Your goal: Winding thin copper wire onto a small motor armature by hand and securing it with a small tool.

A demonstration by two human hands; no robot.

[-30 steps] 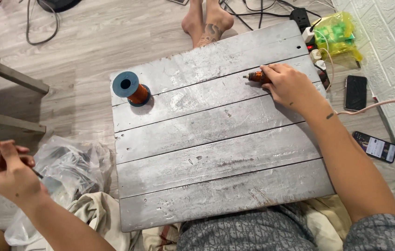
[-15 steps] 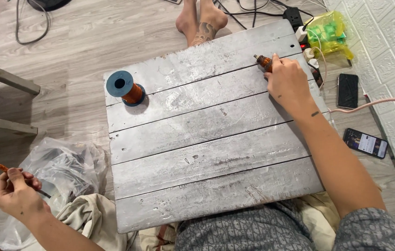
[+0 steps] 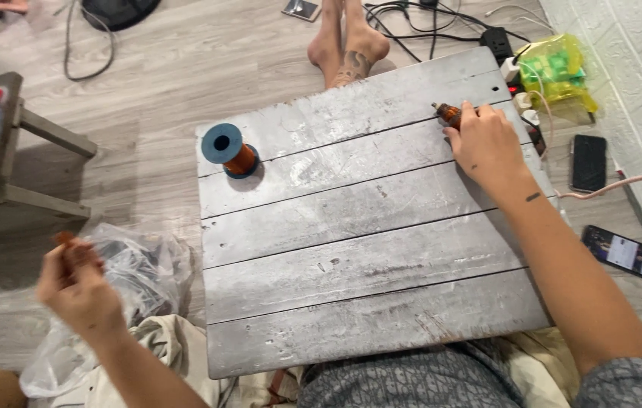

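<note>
Two hands at a grey plank surface, one on it and one off to its side.

Head view: the right hand [image 3: 487, 143] reaches out on a straight arm to the far right corner of the surface [image 3: 366, 302], palm down, its grip closed on a small brown part [image 3: 448, 113] whose tip pokes out past the fingers toward the far edge. The left hand [image 3: 75, 283] is raised off the left edge, elbow bent, above a clear plastic bag [image 3: 139, 272] on the floor; its fingers are pinched shut on a small reddish-brown piece [image 3: 64, 238], blurred. A spool of copper wire [image 3: 228, 149] with a blue top stands upright near the far left corner, well apart from both hands. Two phones [image 3: 589, 162] lie on the floor beyond the right edge.
</note>
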